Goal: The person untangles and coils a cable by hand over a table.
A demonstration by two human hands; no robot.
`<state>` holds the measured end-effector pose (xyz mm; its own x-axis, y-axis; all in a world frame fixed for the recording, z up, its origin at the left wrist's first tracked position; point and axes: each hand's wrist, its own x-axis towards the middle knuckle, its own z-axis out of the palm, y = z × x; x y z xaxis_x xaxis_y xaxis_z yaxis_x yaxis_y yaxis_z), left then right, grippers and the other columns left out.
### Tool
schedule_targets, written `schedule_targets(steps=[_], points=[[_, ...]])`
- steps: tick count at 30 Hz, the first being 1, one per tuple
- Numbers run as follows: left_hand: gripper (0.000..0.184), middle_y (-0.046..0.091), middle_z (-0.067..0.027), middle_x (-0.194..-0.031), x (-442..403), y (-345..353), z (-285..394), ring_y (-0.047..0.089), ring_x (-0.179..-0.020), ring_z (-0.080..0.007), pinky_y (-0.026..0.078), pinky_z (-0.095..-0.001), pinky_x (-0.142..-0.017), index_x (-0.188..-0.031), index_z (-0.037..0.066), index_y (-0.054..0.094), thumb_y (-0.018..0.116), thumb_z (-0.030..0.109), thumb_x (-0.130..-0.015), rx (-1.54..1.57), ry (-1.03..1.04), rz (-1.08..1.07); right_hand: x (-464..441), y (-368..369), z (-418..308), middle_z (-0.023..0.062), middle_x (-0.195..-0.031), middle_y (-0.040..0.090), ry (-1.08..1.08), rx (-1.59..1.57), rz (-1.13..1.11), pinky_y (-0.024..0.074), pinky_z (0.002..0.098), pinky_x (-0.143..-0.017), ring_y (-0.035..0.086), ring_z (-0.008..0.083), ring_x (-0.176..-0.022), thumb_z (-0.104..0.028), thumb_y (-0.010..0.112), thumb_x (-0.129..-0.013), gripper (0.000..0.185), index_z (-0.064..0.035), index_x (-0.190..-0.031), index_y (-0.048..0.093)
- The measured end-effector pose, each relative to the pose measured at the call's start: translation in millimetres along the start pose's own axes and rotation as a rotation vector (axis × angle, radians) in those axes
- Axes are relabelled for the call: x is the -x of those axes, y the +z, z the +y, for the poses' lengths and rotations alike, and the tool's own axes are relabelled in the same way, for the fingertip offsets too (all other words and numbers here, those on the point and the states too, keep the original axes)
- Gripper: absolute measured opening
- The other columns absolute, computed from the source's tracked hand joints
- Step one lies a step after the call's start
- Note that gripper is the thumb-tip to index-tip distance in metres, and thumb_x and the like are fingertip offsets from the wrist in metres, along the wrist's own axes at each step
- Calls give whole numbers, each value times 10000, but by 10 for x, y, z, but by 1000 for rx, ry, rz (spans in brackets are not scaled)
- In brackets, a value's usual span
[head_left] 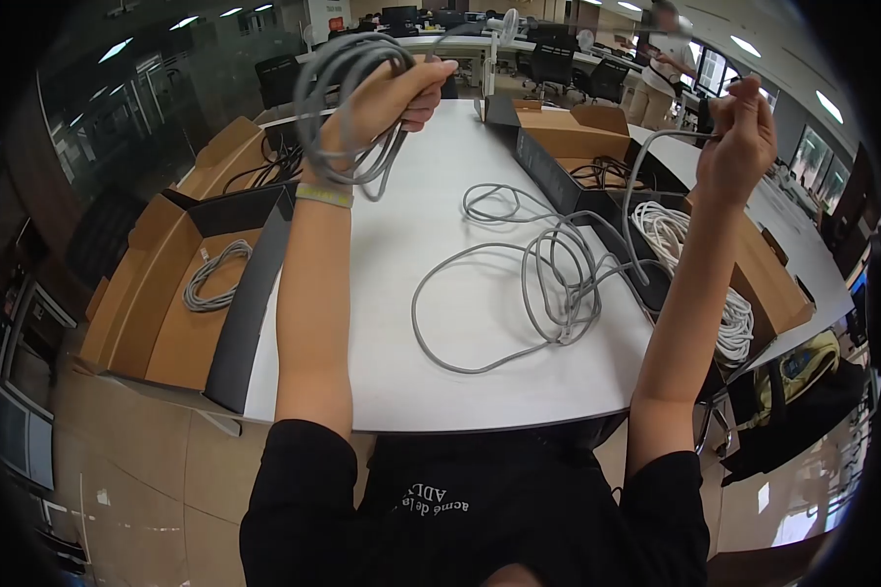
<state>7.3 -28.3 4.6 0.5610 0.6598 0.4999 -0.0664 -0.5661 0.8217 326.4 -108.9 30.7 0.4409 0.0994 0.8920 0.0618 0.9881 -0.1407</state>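
My left hand (387, 106) is raised over the far left part of the white table (401, 362), its fingers closed. A coil of grey cable (315, 108) hangs around that hand and wrist, smeared by motion. Up at the right, my right hand (742, 147) pinches a grey strand (646, 152) that drops to the table. Loose loops of grey cable (564, 328) lie tangled on the right half of the tabletop. Whether the coil and the loops are one cable, I cannot tell.
At left, an open box (166, 333) holds a coiled grey cable (210, 304); behind it another box (227, 152) holds dark cables. At right, one box (543, 166) has dark cables, a nearer one (778, 284) white cables (734, 333). A person (668, 59) stands beyond.
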Motion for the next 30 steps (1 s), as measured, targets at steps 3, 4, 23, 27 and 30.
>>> schedule_targets(steps=[3,4,23,27,30], points=[[409,323,62,-541,-68,50,-112,272,-470,-47,234,-205,-446,-595,144,349,541,339,-898,-296,26,160,-23,-26,-102,-9,-583,456,6,55,3,275,231,-524,295,57,-504,-178,590,-900,209,12,-817,611],[418,386,6,-534,-157,-9,-218,348,-486,-98,308,-252,-469,-610,75,438,536,363,-897,-462,11,274,5,11,-99,-19,-575,460,20,28,27,263,217,-504,309,48,-502,-169,613,-883,191,5,-805,616],[381,363,28,-529,-107,-643,-401,387,-483,-128,467,-336,-622,-619,122,389,440,326,-937,1276,438,416,1557,1103,-38,27,-567,508,939,159,-1480,415,257,-478,498,97,-493,-318,517,-924,348,-8,-769,550],[367,401,25,-563,-179,-344,-255,373,-491,-113,402,-273,-592,-624,93,392,446,279,-936,1521,152,-216,1488,975,205,7,-556,496,980,342,-1400,399,233,-479,486,83,-493,-379,592,-873,429,-12,-655,544],[406,415,27,-598,-171,-26,-155,316,-477,-77,347,-215,-512,-660,101,392,442,392,-940,1314,85,-221,1307,810,335,-22,-509,459,857,466,-1374,332,219,-452,426,54,-487,-330,710,-788,443,-36,-526,506]])
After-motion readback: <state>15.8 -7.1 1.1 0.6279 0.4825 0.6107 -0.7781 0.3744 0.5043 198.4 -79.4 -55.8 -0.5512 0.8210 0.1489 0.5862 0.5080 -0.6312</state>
